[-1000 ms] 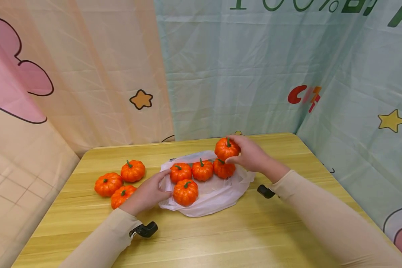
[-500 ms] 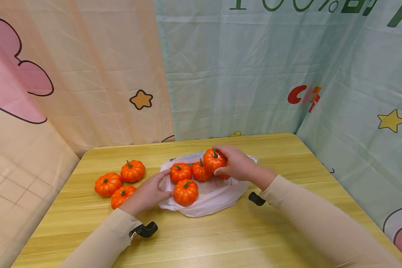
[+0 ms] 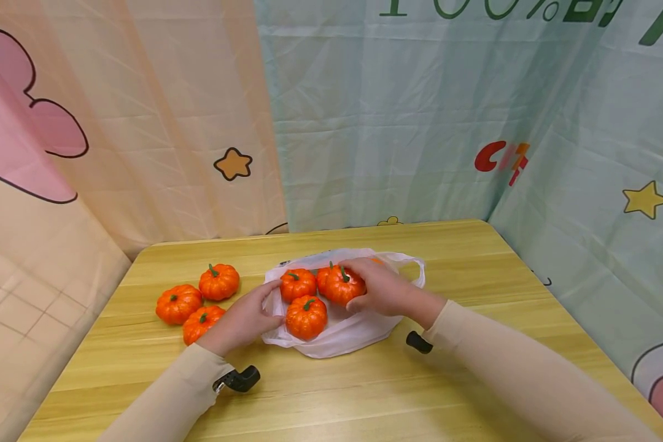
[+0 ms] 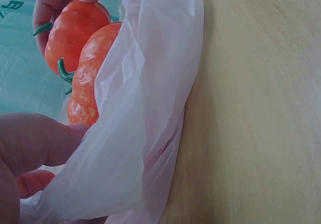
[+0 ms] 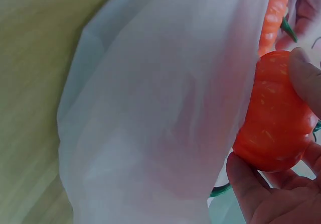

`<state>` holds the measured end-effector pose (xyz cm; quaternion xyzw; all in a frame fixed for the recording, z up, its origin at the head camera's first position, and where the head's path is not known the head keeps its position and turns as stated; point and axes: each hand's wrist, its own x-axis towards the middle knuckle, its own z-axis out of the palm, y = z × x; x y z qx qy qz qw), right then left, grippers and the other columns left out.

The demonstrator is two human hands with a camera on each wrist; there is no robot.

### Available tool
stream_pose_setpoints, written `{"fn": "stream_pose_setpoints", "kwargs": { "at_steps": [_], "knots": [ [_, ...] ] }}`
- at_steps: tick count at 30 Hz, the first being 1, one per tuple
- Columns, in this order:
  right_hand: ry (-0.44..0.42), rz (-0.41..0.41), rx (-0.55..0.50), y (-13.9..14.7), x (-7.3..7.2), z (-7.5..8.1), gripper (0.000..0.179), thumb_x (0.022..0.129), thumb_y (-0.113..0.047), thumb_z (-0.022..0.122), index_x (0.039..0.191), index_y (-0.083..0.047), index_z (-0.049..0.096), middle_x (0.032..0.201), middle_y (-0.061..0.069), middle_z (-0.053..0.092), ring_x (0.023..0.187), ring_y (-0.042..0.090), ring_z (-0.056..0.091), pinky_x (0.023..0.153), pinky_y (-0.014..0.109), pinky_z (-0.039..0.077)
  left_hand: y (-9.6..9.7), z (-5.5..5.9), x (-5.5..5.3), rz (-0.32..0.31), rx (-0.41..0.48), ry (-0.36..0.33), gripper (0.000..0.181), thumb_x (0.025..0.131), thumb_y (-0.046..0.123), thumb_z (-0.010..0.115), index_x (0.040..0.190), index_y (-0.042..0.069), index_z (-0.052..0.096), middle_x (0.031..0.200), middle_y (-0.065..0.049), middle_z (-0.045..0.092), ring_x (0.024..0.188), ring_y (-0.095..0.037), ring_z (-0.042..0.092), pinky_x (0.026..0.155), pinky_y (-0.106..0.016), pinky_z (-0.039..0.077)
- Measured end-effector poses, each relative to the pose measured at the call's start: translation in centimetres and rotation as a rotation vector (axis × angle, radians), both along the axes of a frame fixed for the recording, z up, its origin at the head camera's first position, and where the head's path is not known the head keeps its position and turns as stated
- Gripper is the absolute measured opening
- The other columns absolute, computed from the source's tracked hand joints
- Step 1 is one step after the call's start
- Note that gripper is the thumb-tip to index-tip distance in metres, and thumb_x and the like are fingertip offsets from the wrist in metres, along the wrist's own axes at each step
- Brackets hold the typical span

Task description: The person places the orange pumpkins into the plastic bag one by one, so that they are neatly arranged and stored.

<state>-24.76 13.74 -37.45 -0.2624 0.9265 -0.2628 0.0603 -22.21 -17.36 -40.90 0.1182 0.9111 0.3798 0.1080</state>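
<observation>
My right hand [image 3: 388, 290] grips a small orange pumpkin [image 3: 345, 292] with a green stem, low over the white plastic bag [image 3: 359, 337] lying on the table. The right wrist view shows thumb and fingers round this pumpkin [image 5: 275, 116]. Inside the bag sit a back-left pumpkin [image 3: 298, 285] and a front pumpkin [image 3: 306, 318]; another is partly covered by the held one. My left hand [image 3: 245, 319] is at the bag's left side. In the left wrist view its thumb and fingers pinch the bag's edge [image 4: 95, 189].
Three more pumpkins lie left of the bag: one at the back [image 3: 219, 282], a left one [image 3: 179, 304], and a front one [image 3: 203, 323] partly behind my left arm. A bag handle loop [image 3: 417, 270] sticks out right. Printed curtains [image 3: 387, 123] stand behind the wooden table [image 3: 331, 399].
My right hand has carried its pumpkin left, down and nearer, from above the bag's back right to its middle. The bag's right handle has come into view. My left hand stays put.
</observation>
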Motion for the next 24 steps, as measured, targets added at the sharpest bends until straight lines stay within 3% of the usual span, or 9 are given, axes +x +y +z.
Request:
{"fn": "stream_pose_setpoints", "kwargs": {
  "at_steps": [9,18,21,24],
  "knots": [
    [-0.019,0.036,0.030,-0.1,0.9,-0.5,0.082,0.085,-0.020,0.090,0.155,-0.015,0.049,0.159,0.010,0.050,0.147,0.033,0.047,0.123,0.053,0.040,-0.1,-0.1,-0.1,-0.006,0.009,0.000,0.080,0.091,0.015,0.079,0.162,0.011,0.042,0.158,-0.021,0.048,0.061,-0.018,0.045,0.052,-0.025,0.043],
    [-0.027,0.062,0.077,-0.1,1.6,-1.1,0.079,0.085,-0.023,0.090,0.154,-0.014,0.052,0.157,0.014,0.048,0.142,0.035,0.050,0.120,0.053,0.043,-0.1,-0.2,-0.1,-0.008,0.010,0.000,0.080,0.091,0.015,0.080,0.161,0.011,0.042,0.157,-0.021,0.050,0.061,-0.018,0.045,0.053,-0.026,0.044],
    [-0.034,0.063,0.093,-0.1,1.8,-1.4,0.079,0.085,-0.026,0.090,0.153,-0.014,0.052,0.155,0.017,0.046,0.136,0.035,0.054,0.117,0.052,0.046,-0.1,-0.3,-0.1,-0.010,0.002,0.008,0.080,0.091,0.016,0.080,0.161,0.011,0.042,0.157,-0.022,0.050,0.067,-0.019,0.049,0.057,-0.027,0.047],
    [-0.051,0.054,0.105,0.0,1.9,-1.6,0.080,0.084,-0.028,0.090,0.154,-0.015,0.052,0.152,0.018,0.046,0.130,0.033,0.058,0.116,0.051,0.047,-0.1,-0.3,-0.1,-0.016,-0.018,0.030,0.080,0.091,0.017,0.080,0.161,0.010,0.042,0.158,-0.022,0.049,0.085,-0.022,0.057,0.068,-0.029,0.051]
  ]
}}
